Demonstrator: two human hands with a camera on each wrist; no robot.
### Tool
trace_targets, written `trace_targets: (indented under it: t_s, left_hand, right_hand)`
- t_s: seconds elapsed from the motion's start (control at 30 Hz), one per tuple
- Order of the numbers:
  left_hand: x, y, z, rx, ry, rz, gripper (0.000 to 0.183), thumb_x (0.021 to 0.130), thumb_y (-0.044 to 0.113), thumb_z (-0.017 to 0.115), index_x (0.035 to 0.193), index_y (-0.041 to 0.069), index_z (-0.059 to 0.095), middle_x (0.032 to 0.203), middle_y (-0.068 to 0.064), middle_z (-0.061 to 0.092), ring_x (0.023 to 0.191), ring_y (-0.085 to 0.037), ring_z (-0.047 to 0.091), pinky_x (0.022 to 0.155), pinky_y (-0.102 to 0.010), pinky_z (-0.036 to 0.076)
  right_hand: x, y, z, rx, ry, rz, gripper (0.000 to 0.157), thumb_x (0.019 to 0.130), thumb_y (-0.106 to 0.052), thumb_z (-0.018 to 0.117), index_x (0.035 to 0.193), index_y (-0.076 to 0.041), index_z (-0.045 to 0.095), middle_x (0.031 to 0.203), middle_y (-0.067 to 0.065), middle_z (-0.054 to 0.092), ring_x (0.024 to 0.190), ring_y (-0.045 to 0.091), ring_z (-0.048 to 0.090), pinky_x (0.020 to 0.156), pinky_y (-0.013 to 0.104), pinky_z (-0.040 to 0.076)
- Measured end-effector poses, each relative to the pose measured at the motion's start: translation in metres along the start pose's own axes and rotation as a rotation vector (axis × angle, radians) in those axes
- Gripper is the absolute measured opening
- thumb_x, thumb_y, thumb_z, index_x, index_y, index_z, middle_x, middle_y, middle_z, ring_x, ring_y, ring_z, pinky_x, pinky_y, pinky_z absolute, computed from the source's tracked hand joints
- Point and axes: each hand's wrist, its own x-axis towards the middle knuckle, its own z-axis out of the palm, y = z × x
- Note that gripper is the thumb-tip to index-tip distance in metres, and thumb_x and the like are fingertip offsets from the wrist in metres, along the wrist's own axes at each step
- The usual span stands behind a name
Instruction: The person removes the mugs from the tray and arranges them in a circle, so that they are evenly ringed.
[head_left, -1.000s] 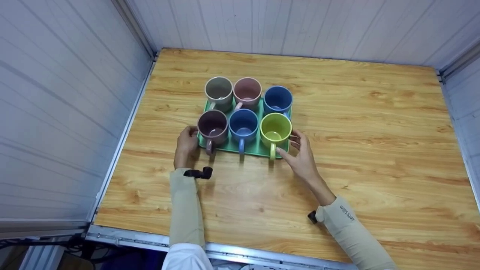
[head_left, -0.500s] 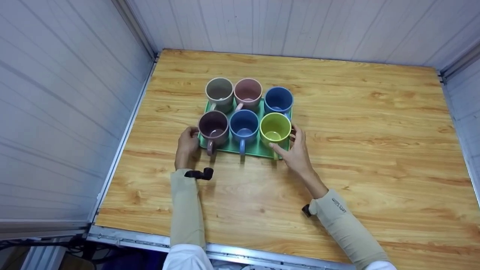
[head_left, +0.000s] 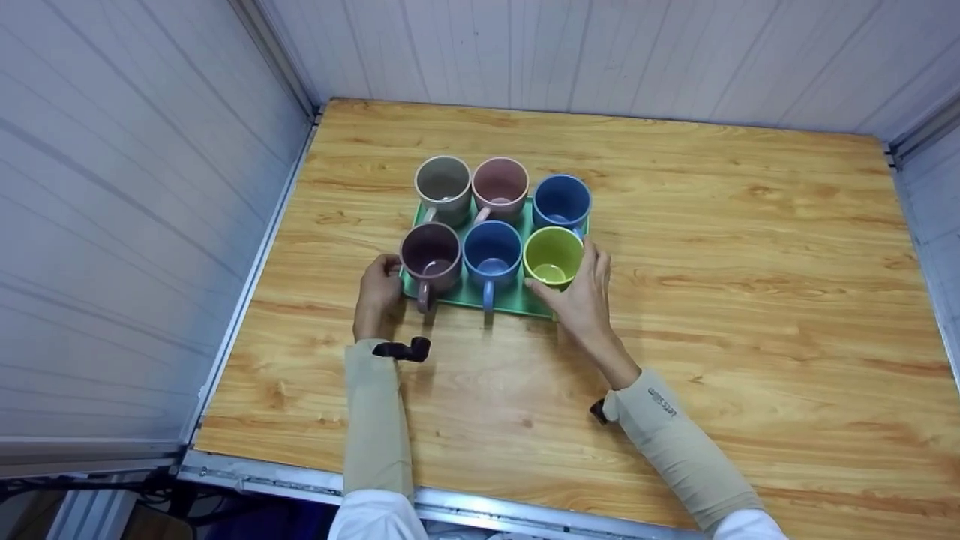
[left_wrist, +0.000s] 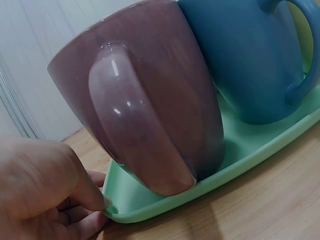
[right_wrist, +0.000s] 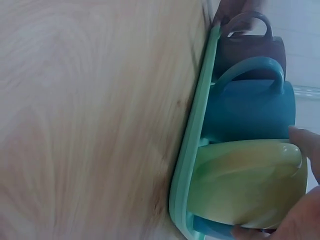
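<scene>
A green tray (head_left: 517,302) bears several mugs in two rows. My left hand (head_left: 377,292) holds the tray's near left corner; in the left wrist view its thumb and fingers pinch the rim (left_wrist: 150,212), beside a purple mug (left_wrist: 165,95). My right hand (head_left: 587,300) grips the yellow-green mug (head_left: 553,259) at the front right, thumb on its near left side and fingers along its right. The hand hides that mug's handle in the head view, while the right wrist view shows the handle (right_wrist: 245,162). Between the purple and yellow-green mugs stands a blue mug (head_left: 493,255).
In the back row stand a grey mug (head_left: 442,184), a pink mug (head_left: 500,185) and a second blue mug (head_left: 562,201). The wooden table (head_left: 750,300) extends well right of the tray. Light panels (head_left: 150,210) wall the left and back.
My right hand has shifted left and closed around the yellow-green mug, its thumb passing from the handle to the mug's near left side. My left hand stays at the tray corner.
</scene>
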Motion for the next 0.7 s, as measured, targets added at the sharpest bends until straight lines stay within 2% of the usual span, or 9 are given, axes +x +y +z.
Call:
trace_targets:
  t_s: [0.1,0.4,0.5,0.63,0.7]
  left_hand:
    - [0.0,0.0,0.001,-0.045,0.005,0.003,0.031,0.091,-0.006,0.04,0.118,0.002,0.053,0.106,-0.006,0.053,0.096,-0.016,0.05,0.081,-0.022,0.046]
    - [0.0,0.003,-0.001,-0.024,-0.011,-0.028,0.026,0.096,0.002,0.041,0.12,0.003,0.052,0.111,-0.008,0.052,0.102,-0.018,0.05,0.085,-0.026,0.046]
    - [0.001,0.004,-0.003,0.069,-0.028,0.001,0.029,0.097,0.005,0.039,0.123,0.002,0.051,0.116,-0.011,0.053,0.105,-0.021,0.05,0.089,-0.029,0.045]
    - [0.005,0.003,-0.006,0.283,-0.027,0.084,0.034,0.096,0.004,0.037,0.127,-0.001,0.051,0.121,-0.016,0.054,0.111,-0.025,0.049,0.098,-0.033,0.041]
    - [0.006,0.002,-0.006,0.327,-0.026,0.104,0.036,0.095,0.003,0.037,0.128,-0.002,0.051,0.123,-0.018,0.055,0.114,-0.027,0.049,0.102,-0.036,0.039]
  right_hand:
    - [0.001,0.0,-0.001,-0.003,0.004,-0.002,0.104,0.067,-0.049,0.082,0.146,-0.01,0.027,0.135,0.013,0.031,0.123,0.027,0.036,0.103,0.045,0.037]
    - [-0.003,0.008,-0.017,0.018,-0.074,-0.073,0.107,0.063,-0.051,0.084,0.146,-0.01,0.03,0.135,0.009,0.035,0.121,0.025,0.042,0.103,0.045,0.039]
    - [-0.004,0.01,-0.025,0.029,-0.102,-0.112,0.105,0.062,-0.049,0.086,0.144,-0.01,0.034,0.133,0.01,0.037,0.119,0.025,0.043,0.101,0.045,0.039]
    - [-0.005,0.014,-0.039,0.029,-0.153,-0.158,0.102,0.061,-0.047,0.087,0.143,-0.01,0.037,0.132,0.009,0.038,0.118,0.024,0.044,0.1,0.045,0.039]
    - [-0.005,0.016,-0.047,0.025,-0.181,-0.184,0.101,0.062,-0.046,0.087,0.143,-0.012,0.037,0.133,0.007,0.038,0.119,0.022,0.043,0.101,0.045,0.038]
